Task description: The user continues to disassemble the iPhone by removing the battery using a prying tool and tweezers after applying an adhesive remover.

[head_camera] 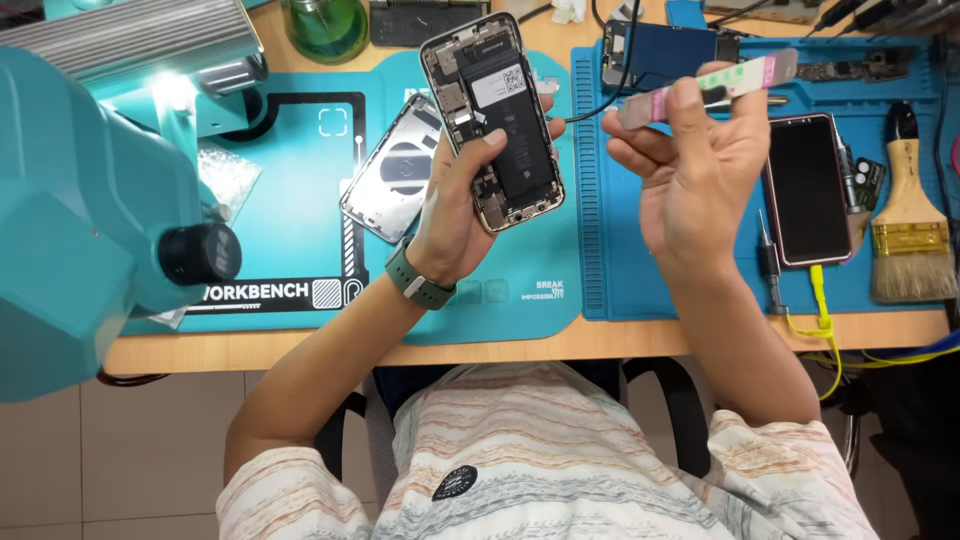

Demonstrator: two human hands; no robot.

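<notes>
My left hand [455, 200] grips an opened phone [495, 120] with its black battery and inner parts facing up, held above the teal mat. A green watch band sits on that wrist. My right hand [690, 160] pinches a thin strip [715, 85] with green and pink tabs, raised just right of the phone. The two hands are close but apart.
A silver phone back cover [390, 175] lies on the teal mat [300, 220]. On the blue mat [620, 260] lie a dark phone [807, 190], a screwdriver [768, 262], a brush [908, 230] and loose parts. A teal microscope [90, 200] fills the left. A green jar [325, 25] stands behind.
</notes>
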